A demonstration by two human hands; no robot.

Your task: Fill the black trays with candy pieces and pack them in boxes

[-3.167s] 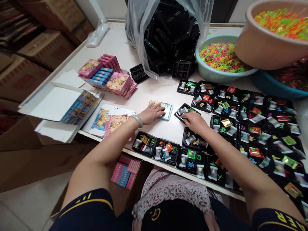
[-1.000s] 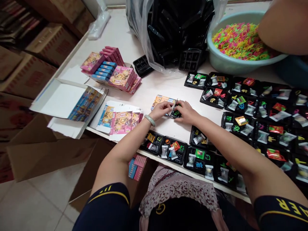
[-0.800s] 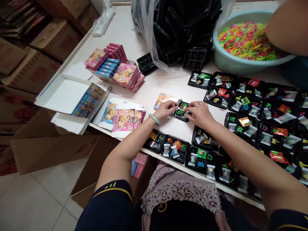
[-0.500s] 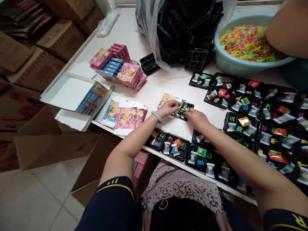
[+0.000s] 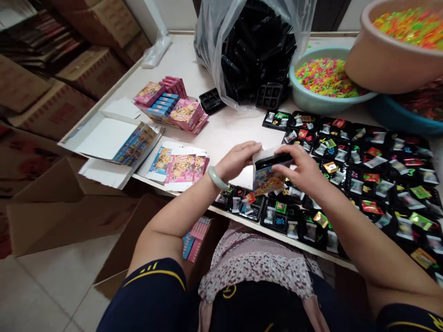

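A small printed carton (image 5: 268,180), blue and yellow on its face, is held tilted up over the table with its top end unclosed. Inside it shows the dark edge of a black plastic tray (image 5: 274,161). My right hand (image 5: 300,167) grips the carton from the right, thumb across the front and fingers over the top. My left hand (image 5: 238,159), a pale green bangle (image 5: 218,179) at its wrist, is at the carton's left side. Its fingers are stretched out, with the tips against the white flap (image 5: 259,154).
Filled black trays (image 5: 332,167) of wrapped sweets and small coloured pieces cover the right side. Flat pink cartons (image 5: 183,168) lie left, below stacked boxes (image 5: 185,110). Behind stand a bag of black trays (image 5: 256,55), a light-blue basin (image 5: 328,103) and a pinkish basin (image 5: 391,64).
The tray, before partly outside the carton lying on the table, is now inside it. The carton has been lifted and tipped up towards me. The view has shifted slightly right.
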